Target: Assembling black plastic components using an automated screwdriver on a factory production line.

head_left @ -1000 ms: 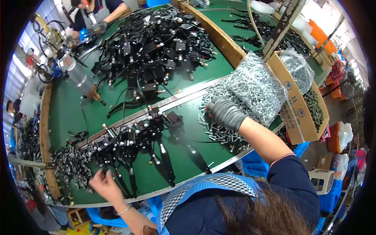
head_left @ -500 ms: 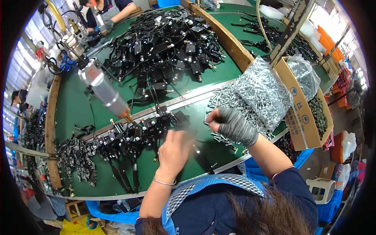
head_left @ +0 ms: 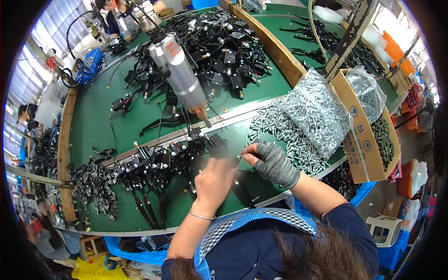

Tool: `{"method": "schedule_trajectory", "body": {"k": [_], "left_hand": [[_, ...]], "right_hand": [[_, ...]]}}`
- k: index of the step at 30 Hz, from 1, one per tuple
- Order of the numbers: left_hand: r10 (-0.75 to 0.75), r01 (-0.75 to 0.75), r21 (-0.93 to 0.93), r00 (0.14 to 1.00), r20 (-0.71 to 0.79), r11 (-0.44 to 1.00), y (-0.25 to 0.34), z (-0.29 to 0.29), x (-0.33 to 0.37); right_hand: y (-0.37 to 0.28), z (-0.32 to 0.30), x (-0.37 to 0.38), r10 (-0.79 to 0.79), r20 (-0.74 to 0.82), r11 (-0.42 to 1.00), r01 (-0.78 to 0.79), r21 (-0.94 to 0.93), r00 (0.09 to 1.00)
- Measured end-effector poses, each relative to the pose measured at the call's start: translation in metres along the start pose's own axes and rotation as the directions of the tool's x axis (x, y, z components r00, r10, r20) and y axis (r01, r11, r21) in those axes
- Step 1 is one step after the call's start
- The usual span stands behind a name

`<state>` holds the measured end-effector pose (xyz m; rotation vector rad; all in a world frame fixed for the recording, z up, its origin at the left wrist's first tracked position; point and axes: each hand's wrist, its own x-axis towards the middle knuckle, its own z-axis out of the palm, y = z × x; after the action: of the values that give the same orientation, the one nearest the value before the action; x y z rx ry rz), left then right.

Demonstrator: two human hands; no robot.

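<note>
Hands meet over black lever — handle trailing toward the person.

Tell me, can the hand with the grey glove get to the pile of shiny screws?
Probably yes. The right hand in its grey glove sits on the green table right beside the loose pile of silver screws, and nothing lies between them.

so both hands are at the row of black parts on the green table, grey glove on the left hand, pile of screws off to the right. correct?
Not quite: the grey glove is on the right hand, and the left hand is bare apart from a thin bracelet at the wrist. The head view shows it. The rest holds: both hands are at the row of black parts on the green table, with the pile of screws off to the right.
</note>
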<state>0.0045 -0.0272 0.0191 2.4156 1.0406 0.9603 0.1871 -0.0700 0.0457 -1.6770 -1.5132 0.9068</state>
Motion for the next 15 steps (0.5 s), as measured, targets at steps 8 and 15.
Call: {"method": "schedule_trajectory", "body": {"k": [8,15], "left_hand": [[0.038,-0.038,0.012,0.999,0.022,0.999,-0.004,0.003,0.005],[-0.083,0.075,-0.054,0.984,-0.159,0.996,-0.022,-0.004,0.021]], "right_hand": [[-0.013,0.009,0.008,-0.116,0.228,0.979,0.073,0.19,0.967],[-0.018,0.013,0.032,-0.128,-0.036,0.992,0.128,0.019,0.991]]}}
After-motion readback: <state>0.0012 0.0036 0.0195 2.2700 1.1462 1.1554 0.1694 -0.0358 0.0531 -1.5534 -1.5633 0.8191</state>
